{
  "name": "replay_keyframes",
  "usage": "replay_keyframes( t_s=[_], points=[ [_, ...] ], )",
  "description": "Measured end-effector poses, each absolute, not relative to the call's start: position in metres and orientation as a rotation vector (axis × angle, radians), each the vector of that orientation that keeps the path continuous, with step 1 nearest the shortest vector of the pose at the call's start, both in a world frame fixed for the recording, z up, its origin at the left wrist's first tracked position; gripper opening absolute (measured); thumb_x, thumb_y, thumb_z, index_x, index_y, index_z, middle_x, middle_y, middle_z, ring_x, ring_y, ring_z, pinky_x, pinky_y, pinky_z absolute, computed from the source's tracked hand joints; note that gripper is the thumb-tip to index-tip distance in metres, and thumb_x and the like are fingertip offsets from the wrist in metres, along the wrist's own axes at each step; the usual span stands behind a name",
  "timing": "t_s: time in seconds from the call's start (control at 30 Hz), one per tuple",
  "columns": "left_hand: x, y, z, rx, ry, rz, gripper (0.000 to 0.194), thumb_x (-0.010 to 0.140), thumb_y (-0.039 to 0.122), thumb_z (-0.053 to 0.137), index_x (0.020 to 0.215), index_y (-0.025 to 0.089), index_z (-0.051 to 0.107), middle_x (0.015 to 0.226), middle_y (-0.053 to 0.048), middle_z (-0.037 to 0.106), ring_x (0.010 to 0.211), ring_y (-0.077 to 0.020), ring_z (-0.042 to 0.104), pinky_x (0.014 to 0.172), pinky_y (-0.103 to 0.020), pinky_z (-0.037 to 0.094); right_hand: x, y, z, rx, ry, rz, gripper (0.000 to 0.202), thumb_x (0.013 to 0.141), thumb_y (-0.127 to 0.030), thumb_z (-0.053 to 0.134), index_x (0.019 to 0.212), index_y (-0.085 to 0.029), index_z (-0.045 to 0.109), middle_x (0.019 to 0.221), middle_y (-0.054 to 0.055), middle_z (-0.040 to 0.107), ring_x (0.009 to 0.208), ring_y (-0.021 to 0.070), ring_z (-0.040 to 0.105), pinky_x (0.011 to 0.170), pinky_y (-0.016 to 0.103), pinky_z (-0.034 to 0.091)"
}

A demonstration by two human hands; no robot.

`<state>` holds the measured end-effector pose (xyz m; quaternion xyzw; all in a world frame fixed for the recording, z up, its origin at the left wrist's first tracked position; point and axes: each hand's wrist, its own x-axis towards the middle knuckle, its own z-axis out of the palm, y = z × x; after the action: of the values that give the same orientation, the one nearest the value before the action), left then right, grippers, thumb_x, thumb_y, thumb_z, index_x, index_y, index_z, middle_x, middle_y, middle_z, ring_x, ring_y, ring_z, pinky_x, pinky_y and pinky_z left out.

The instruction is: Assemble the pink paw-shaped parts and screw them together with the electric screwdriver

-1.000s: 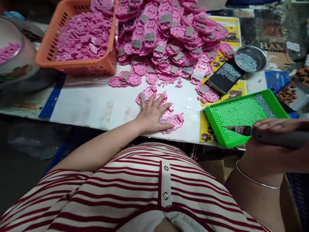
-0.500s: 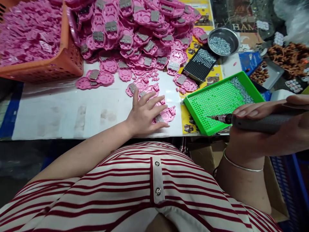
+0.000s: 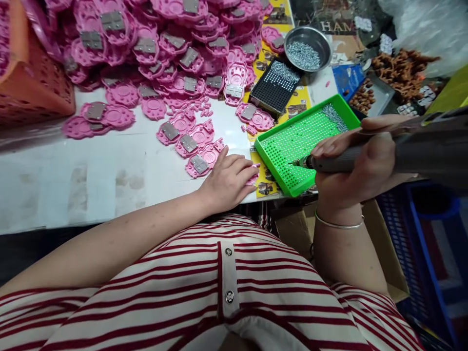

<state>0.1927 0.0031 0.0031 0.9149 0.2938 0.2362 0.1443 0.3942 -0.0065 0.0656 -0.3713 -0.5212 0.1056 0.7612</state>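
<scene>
My left hand (image 3: 229, 181) lies palm down near the table's front edge, fingers close together over a pink part (image 3: 254, 171), which it mostly hides. Beside it, three pink parts with grey metal plates (image 3: 199, 165) lie in a slanting row. A grey electric screwdriver (image 3: 340, 162) is gripped in my right hand (image 3: 360, 168), its thin tip pointing left above the holes of a green tray (image 3: 268, 158). Small screws (image 3: 334, 118) are gathered at that tray's far right end.
Many pink parts (image 3: 146, 44) are heaped at the back, beside an orange basket (image 3: 32, 78). A black perforated tray (image 3: 274, 90) and a metal bowl (image 3: 323, 36) hold screws. Brown pieces (image 3: 402, 73) lie at the back right, near a blue crate (image 3: 413, 253) below.
The view has shifted right. My left hand has drawn its fingers together and slid a pink part away from the row to the right. The screwdriver remains over the green tray.
</scene>
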Motion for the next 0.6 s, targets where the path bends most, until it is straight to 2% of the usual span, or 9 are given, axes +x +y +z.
replay_keyframes(
  t_s=[0.23, 0.43, 0.6],
  points=[
    [0.195, 0.000, 0.003, 2.659, 0.817, 0.700, 0.028, 0.096, 0.036, 0.055, 0.115, 0.018, 0.067, 0.116, -0.009, 0.069, 0.109, -0.0248, 0.059, 0.119, -0.060, 0.026, 0.396, -0.009, 0.057, -0.868, -1.153, 0.170, 0.024, 0.087, -0.048, 0.060, 0.094, -0.026, 0.064, 0.054, -0.009, 0.043, 0.039, 0.0057, 0.045, 0.041, 0.022, 0.044],
    [0.194, 0.001, 0.001, 2.642, 0.801, 0.720, 0.029, 0.095, 0.036, 0.056, 0.115, 0.018, 0.066, 0.115, -0.009, 0.068, 0.110, -0.0251, 0.058, 0.120, -0.060, 0.025, 0.396, -0.009, 0.055, -0.954, -1.175, 0.197, 0.021, 0.090, -0.047, 0.057, 0.095, -0.028, 0.063, 0.053, -0.009, 0.047, 0.040, 0.0083, 0.044, 0.043, 0.025, 0.045],
    [0.194, 0.002, 0.002, 2.605, 0.805, 0.710, 0.030, 0.097, 0.039, 0.053, 0.115, 0.019, 0.065, 0.116, -0.008, 0.069, 0.110, -0.0248, 0.059, 0.119, -0.059, 0.026, 0.396, -0.008, 0.053, -0.986, -1.169, 0.235, 0.025, 0.085, -0.052, 0.062, 0.094, -0.029, 0.063, 0.050, -0.008, 0.045, 0.038, 0.0095, 0.041, 0.041, 0.027, 0.044]
  ],
)
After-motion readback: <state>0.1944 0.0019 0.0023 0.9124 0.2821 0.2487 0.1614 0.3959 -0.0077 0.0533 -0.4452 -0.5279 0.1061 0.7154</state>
